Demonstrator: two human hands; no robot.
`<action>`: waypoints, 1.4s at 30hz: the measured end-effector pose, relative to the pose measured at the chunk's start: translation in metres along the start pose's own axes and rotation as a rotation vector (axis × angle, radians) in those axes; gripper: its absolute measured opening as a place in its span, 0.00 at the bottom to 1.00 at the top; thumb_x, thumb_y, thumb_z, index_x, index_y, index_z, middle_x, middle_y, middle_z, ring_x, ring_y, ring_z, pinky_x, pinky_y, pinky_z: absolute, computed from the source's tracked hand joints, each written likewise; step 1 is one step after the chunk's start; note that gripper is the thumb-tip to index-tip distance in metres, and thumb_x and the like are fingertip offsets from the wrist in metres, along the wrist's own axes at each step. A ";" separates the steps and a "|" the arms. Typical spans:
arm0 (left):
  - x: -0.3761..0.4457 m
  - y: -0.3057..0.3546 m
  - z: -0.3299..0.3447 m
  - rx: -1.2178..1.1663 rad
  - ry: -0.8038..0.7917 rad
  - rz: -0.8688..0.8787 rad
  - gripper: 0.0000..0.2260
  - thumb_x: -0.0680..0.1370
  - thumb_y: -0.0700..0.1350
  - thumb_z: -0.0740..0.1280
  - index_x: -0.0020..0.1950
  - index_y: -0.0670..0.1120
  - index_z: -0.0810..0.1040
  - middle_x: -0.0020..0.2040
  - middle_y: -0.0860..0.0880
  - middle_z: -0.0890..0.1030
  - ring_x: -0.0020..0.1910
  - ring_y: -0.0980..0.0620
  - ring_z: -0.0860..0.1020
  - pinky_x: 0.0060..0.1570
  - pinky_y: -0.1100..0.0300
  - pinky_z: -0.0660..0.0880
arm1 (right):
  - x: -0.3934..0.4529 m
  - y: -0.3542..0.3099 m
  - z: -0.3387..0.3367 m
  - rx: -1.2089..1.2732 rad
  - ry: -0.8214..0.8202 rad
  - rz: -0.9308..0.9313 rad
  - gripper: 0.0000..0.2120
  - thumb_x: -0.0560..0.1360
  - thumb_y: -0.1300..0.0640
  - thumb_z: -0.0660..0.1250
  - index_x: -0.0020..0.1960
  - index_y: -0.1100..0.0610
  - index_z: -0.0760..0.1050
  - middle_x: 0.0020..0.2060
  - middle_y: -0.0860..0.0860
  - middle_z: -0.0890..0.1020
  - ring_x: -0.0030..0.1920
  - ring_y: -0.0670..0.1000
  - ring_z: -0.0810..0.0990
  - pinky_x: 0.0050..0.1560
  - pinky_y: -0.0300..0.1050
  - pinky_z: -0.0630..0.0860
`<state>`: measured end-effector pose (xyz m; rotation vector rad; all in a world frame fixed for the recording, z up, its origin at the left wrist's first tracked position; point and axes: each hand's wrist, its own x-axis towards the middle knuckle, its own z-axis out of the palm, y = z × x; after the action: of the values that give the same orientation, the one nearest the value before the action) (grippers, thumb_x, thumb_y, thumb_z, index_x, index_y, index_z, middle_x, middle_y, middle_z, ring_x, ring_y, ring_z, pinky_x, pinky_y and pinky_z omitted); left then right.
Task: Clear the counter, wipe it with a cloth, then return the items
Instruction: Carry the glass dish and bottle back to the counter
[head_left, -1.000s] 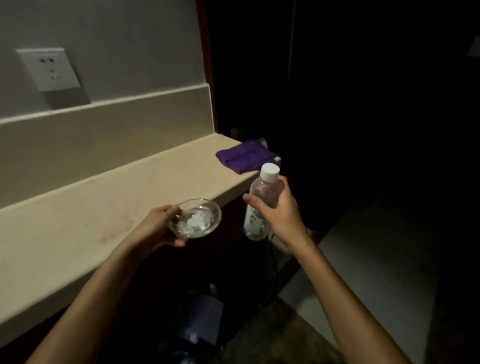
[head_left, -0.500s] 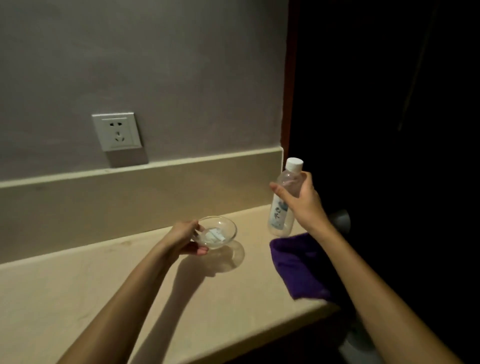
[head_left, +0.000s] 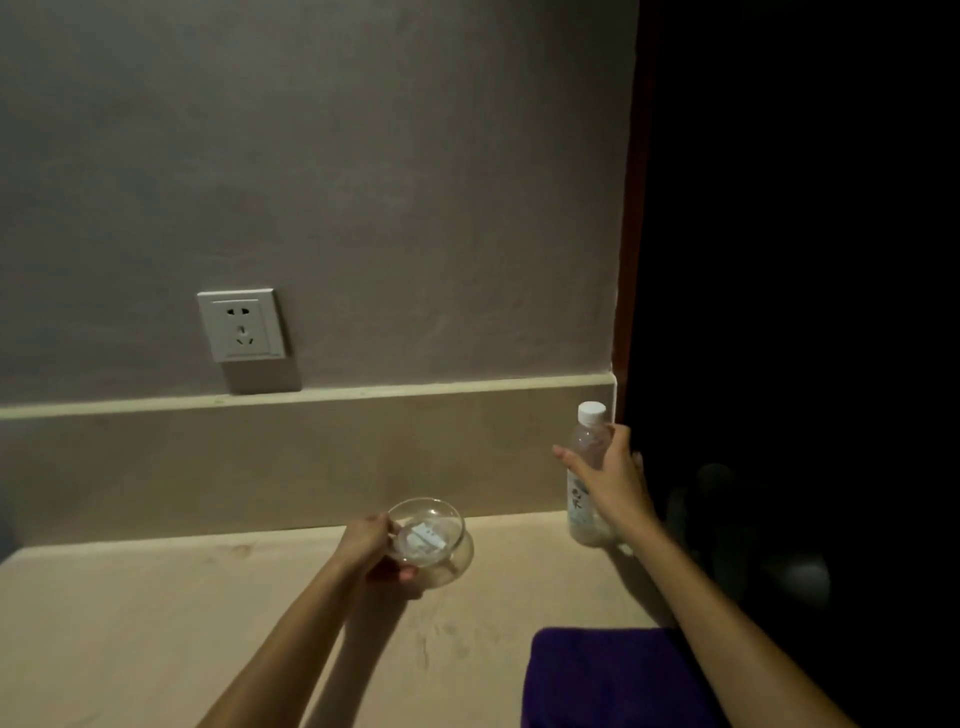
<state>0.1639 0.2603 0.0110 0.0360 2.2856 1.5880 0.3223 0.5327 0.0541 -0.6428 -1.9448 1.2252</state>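
My left hand (head_left: 371, 545) grips the near rim of a small clear glass bowl (head_left: 428, 532) with white paper inside, low over the beige counter (head_left: 208, 623) near the backsplash. My right hand (head_left: 610, 478) holds a clear plastic bottle (head_left: 584, 499) with a white cap, upright at the counter's far right corner with its base at the surface. A purple cloth (head_left: 597, 675) lies on the counter at the front right, partly under my right forearm.
A white wall socket (head_left: 241, 325) sits above the backsplash ledge (head_left: 311, 397). The counter ends at a dark wooden frame (head_left: 631, 260) on the right; beyond it the room is dark, with dim shapes low down.
Both hands have come from off the counter's front edge to its back. The bowl now hangs low near the backsplash, and the bottle has gone down into the right corner.
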 end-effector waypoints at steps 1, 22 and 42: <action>-0.001 0.000 0.000 0.000 0.015 -0.002 0.14 0.84 0.39 0.58 0.46 0.36 0.79 0.47 0.31 0.82 0.49 0.30 0.83 0.50 0.31 0.81 | 0.000 0.003 0.003 -0.006 0.010 -0.010 0.36 0.69 0.40 0.78 0.68 0.49 0.63 0.65 0.54 0.73 0.64 0.56 0.74 0.60 0.52 0.73; 0.008 -0.011 -0.002 -0.118 -0.029 -0.034 0.19 0.87 0.46 0.56 0.50 0.33 0.79 0.51 0.30 0.82 0.50 0.29 0.83 0.49 0.31 0.81 | -0.008 0.013 0.023 -0.218 0.434 -0.223 0.47 0.58 0.47 0.85 0.67 0.58 0.63 0.63 0.57 0.65 0.59 0.58 0.72 0.54 0.54 0.79; -0.062 0.010 -0.025 0.007 -0.077 0.043 0.20 0.86 0.55 0.59 0.45 0.40 0.76 0.42 0.36 0.78 0.39 0.39 0.81 0.45 0.46 0.80 | -0.032 0.006 0.017 -0.056 0.397 -0.147 0.42 0.66 0.49 0.81 0.69 0.53 0.59 0.65 0.56 0.67 0.60 0.55 0.74 0.54 0.47 0.77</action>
<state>0.2123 0.2272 0.0445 0.1466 2.2458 1.5711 0.3281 0.5031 0.0340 -0.6992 -1.6633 0.8788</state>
